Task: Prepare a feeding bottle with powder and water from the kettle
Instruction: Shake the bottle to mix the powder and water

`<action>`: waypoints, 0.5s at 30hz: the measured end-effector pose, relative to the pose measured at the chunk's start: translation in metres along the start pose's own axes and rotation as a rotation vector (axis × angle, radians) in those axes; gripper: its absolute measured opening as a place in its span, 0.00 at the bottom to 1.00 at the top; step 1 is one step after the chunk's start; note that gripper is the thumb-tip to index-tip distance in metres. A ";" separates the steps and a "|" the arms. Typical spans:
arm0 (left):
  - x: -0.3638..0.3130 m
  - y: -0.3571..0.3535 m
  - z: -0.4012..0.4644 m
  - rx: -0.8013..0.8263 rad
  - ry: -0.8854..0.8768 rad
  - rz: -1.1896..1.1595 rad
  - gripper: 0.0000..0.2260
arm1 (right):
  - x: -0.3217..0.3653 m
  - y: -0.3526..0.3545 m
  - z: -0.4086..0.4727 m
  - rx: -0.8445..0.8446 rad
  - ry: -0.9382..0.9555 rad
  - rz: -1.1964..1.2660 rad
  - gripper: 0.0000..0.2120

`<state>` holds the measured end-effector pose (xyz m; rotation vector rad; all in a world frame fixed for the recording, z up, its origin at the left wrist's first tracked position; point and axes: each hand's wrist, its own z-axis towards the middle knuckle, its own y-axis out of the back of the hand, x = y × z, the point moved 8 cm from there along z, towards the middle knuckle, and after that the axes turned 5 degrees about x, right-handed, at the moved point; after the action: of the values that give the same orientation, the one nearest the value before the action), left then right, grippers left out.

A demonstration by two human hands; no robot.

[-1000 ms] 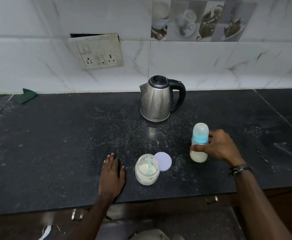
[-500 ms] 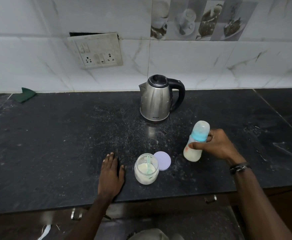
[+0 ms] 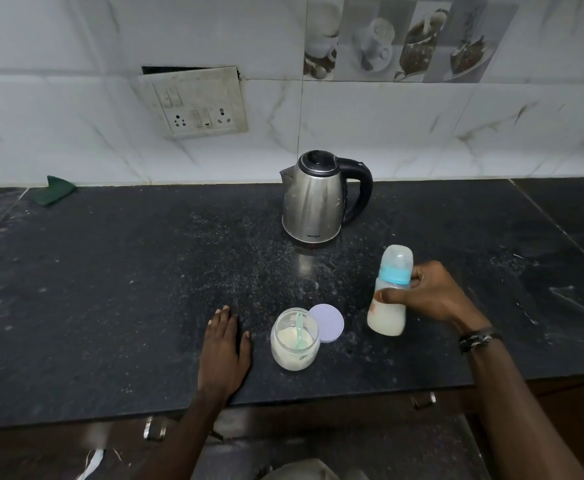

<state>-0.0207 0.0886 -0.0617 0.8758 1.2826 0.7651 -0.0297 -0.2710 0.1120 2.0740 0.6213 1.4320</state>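
Kettle [image 3: 313,202] reads "MILTON"; right hand [image 3: 432,292] grips feeding bottle [image 3: 389,299].

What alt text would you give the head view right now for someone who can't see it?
The right hand grips a capped feeding bottle of milky liquid, tilted over a black counter. The left hand rests flat beside an open powder jar holding a scoop, its lid alongside; a steel kettle stands behind.

A wide bare stretch of dark counter [image 3: 110,289] lies open on the left. A steel kettle [image 3: 313,202] blocks the far centre. Near the front edge, an open powder jar [image 3: 294,339] and its lid [image 3: 328,322] crowd the middle, with a narrow gap to the feeding bottle [image 3: 389,292] at right.
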 end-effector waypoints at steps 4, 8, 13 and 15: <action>-0.001 0.000 0.000 -0.001 0.003 0.001 0.28 | 0.003 0.011 -0.001 -0.095 0.017 -0.100 0.19; 0.000 0.000 0.000 -0.008 0.003 -0.009 0.28 | 0.004 0.005 0.000 0.000 0.026 -0.118 0.16; 0.000 0.001 0.000 -0.013 -0.002 -0.009 0.27 | -0.006 0.005 0.003 0.068 -0.055 -0.235 0.21; 0.000 0.002 -0.001 -0.025 -0.007 -0.008 0.27 | -0.001 -0.006 -0.002 0.200 0.020 -0.116 0.16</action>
<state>-0.0215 0.0893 -0.0596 0.8525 1.2675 0.7697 -0.0321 -0.2667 0.1082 2.1377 0.9105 1.3746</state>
